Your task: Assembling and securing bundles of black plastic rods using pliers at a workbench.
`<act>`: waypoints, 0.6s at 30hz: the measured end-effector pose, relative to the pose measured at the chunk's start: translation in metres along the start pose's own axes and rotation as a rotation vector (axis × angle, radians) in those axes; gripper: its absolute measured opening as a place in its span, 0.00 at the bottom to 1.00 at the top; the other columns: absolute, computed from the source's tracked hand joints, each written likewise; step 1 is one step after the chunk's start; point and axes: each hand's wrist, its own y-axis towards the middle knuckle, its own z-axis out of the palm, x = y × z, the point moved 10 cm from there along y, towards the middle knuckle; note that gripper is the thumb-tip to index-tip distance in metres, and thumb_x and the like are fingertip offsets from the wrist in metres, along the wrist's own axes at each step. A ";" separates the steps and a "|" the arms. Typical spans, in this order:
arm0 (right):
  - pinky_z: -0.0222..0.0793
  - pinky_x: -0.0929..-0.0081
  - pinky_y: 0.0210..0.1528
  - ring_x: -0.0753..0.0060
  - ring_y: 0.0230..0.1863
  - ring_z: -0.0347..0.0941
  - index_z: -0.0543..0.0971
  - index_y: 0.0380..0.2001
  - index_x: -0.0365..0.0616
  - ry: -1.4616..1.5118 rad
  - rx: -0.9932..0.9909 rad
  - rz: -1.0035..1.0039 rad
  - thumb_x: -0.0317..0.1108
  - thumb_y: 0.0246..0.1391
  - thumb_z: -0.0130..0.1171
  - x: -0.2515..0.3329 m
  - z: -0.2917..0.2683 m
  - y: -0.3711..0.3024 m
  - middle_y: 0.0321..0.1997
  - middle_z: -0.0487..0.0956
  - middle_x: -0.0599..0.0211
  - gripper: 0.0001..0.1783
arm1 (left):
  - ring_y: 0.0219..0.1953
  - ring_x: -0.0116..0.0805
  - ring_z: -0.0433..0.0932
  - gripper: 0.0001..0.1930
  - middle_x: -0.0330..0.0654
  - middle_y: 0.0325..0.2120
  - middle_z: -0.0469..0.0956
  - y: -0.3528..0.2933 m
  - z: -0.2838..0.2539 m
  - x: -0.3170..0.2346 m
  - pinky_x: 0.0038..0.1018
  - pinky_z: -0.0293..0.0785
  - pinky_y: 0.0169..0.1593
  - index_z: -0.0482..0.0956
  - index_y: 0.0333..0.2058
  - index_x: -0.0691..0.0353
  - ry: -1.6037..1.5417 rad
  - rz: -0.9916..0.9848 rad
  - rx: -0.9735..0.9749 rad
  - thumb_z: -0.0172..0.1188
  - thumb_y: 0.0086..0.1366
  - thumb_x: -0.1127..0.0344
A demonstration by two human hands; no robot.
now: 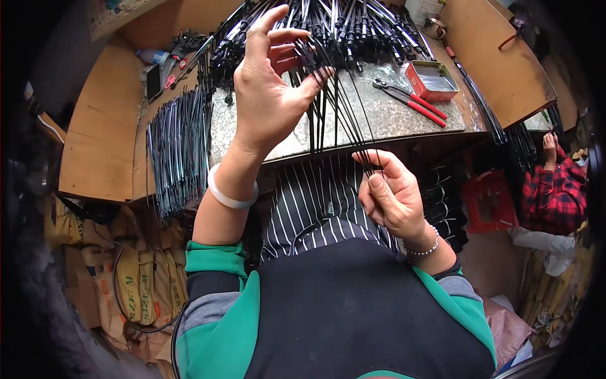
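My left hand (271,82) is raised over the bench, index finger lifted, with the thumb and other fingers curled about the upper part of a loose bundle of thin black rods (344,110) that look like umbrella ribs. Lower down, in front of my striped apron, my right hand (394,196) pinches the bundle's gathered lower ends between thumb and fingers. The rods fan apart toward the top. Behind them lies a large heap of black umbrella frames (372,31), their shafts pointing away from me.
Red-handled cutters (413,104) lie beside a red tin (432,81) of thin wire pieces. Many dark rods (180,148) hang over the bench's left edge. A phone (153,83) and bottle (151,56) sit at the back left. A co-worker's checked sleeve (555,196) shows at right.
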 end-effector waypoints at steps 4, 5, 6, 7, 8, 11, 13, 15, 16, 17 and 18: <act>0.43 0.92 0.10 0.91 0.08 0.49 0.63 0.50 0.35 0.030 -0.060 -0.017 0.34 0.61 0.43 0.001 -0.005 -0.001 0.14 0.66 0.71 0.17 | 0.45 0.38 0.73 0.38 0.50 0.43 0.71 0.002 0.000 0.002 0.29 0.72 0.47 0.58 0.54 0.65 -0.040 0.015 -0.035 0.68 0.43 0.74; 0.43 0.92 0.10 0.91 0.08 0.49 0.63 0.50 0.35 0.019 -0.076 -0.041 0.34 0.61 0.42 0.002 -0.007 -0.001 0.14 0.66 0.71 0.17 | 0.42 0.35 0.74 0.33 0.47 0.40 0.73 0.002 0.000 0.002 0.27 0.73 0.46 0.62 0.51 0.66 0.009 0.004 -0.023 0.67 0.45 0.75; 0.44 0.92 0.10 0.91 0.08 0.49 0.63 0.50 0.35 0.010 -0.092 -0.063 0.33 0.61 0.42 0.004 -0.010 0.000 0.14 0.66 0.71 0.17 | 0.40 0.31 0.75 0.28 0.45 0.38 0.74 0.003 0.000 0.002 0.25 0.73 0.45 0.66 0.48 0.67 0.058 -0.008 -0.011 0.66 0.47 0.76; 0.44 0.92 0.10 0.91 0.08 0.49 0.63 0.50 0.35 0.012 -0.094 -0.062 0.33 0.61 0.42 0.003 -0.011 0.000 0.14 0.66 0.71 0.17 | 0.38 0.27 0.76 0.23 0.42 0.35 0.76 0.002 0.001 0.003 0.23 0.74 0.45 0.70 0.45 0.68 0.108 -0.022 0.002 0.64 0.49 0.78; 0.44 0.92 0.11 0.91 0.08 0.49 0.63 0.50 0.35 0.003 -0.083 -0.060 0.33 0.61 0.42 0.003 -0.011 0.001 0.14 0.66 0.71 0.16 | 0.35 0.26 0.77 0.17 0.41 0.32 0.77 0.003 0.000 0.002 0.21 0.74 0.42 0.73 0.40 0.68 0.108 0.007 -0.026 0.63 0.50 0.78; 0.44 0.92 0.11 0.91 0.08 0.49 0.63 0.50 0.35 -0.017 -0.063 -0.054 0.32 0.61 0.42 0.002 -0.012 0.003 0.15 0.67 0.70 0.16 | 0.35 0.26 0.77 0.18 0.40 0.32 0.77 0.005 0.004 0.007 0.20 0.74 0.42 0.73 0.41 0.68 0.085 -0.035 0.036 0.63 0.50 0.78; 0.44 0.92 0.11 0.90 0.08 0.49 0.63 0.49 0.36 0.021 -0.091 -0.090 0.32 0.61 0.42 0.004 -0.013 0.004 0.15 0.67 0.70 0.15 | 0.36 0.26 0.77 0.18 0.41 0.33 0.77 0.007 0.008 0.010 0.20 0.74 0.43 0.72 0.42 0.68 -0.032 -0.079 0.077 0.63 0.50 0.79; 0.44 0.92 0.10 0.90 0.08 0.49 0.63 0.48 0.36 0.030 -0.105 -0.059 0.32 0.62 0.41 0.007 -0.013 0.004 0.15 0.68 0.68 0.14 | 0.36 0.26 0.77 0.18 0.42 0.33 0.77 0.006 0.009 0.010 0.21 0.74 0.44 0.72 0.42 0.69 -0.047 -0.048 0.054 0.62 0.51 0.80; 0.44 0.92 0.10 0.90 0.08 0.49 0.62 0.47 0.36 0.055 -0.122 -0.075 0.32 0.62 0.40 0.008 -0.015 0.006 0.16 0.69 0.67 0.14 | 0.37 0.27 0.77 0.18 0.43 0.34 0.77 0.006 0.008 0.008 0.22 0.74 0.45 0.72 0.42 0.69 -0.063 -0.015 0.030 0.61 0.51 0.80; 0.44 0.92 0.10 0.90 0.08 0.50 0.62 0.46 0.37 0.079 -0.138 -0.091 0.33 0.62 0.39 0.010 -0.017 0.007 0.16 0.69 0.66 0.13 | 0.37 0.28 0.77 0.18 0.43 0.34 0.77 0.006 0.008 0.005 0.22 0.74 0.45 0.72 0.43 0.70 -0.078 0.019 0.006 0.61 0.51 0.81; 0.45 0.92 0.10 0.89 0.07 0.51 0.60 0.46 0.37 0.064 -0.161 -0.094 0.33 0.63 0.38 0.012 -0.019 0.006 0.17 0.70 0.64 0.12 | 0.39 0.30 0.77 0.17 0.46 0.36 0.76 0.005 0.005 0.002 0.24 0.74 0.46 0.71 0.43 0.70 -0.062 0.044 -0.040 0.60 0.52 0.81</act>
